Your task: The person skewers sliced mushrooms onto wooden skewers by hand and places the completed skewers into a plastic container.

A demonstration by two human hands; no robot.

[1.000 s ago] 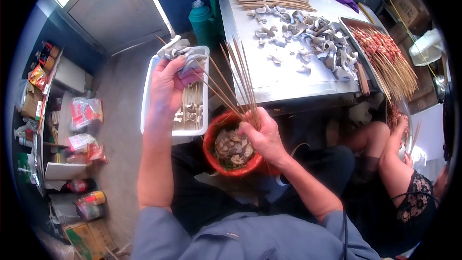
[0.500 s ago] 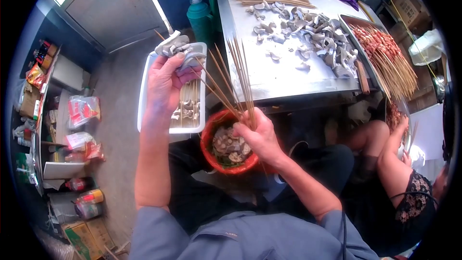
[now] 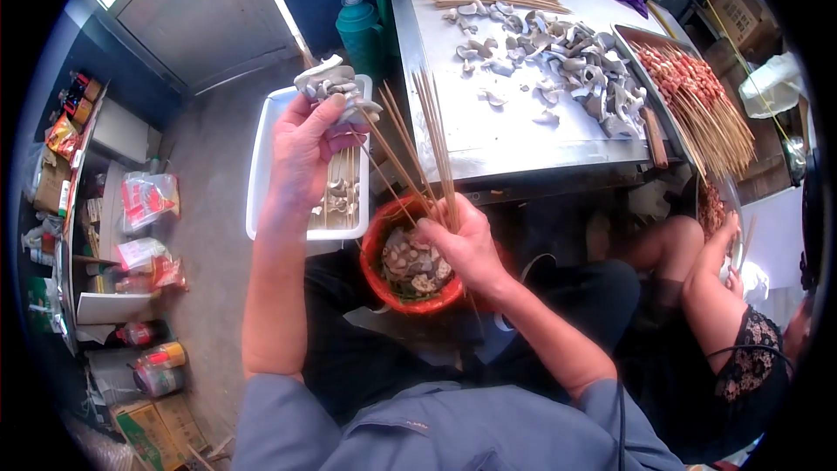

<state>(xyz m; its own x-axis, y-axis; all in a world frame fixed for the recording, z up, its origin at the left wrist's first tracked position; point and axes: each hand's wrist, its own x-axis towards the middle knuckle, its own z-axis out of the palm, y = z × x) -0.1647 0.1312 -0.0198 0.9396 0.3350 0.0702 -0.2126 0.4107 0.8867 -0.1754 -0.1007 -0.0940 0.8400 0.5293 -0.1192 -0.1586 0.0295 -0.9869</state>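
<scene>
Left fingers (image 3: 323,116) pinch grey mushrooms (image 3: 326,81); right fingers (image 3: 441,237) (curled closed) grip wooden skewers (image 3: 436,131).

Single head-worn camera, wide circular view, facing forward and down, left hand (image 3: 307,135) and right hand (image 3: 468,246) near, table (image 3: 506,141) beyond.
</scene>
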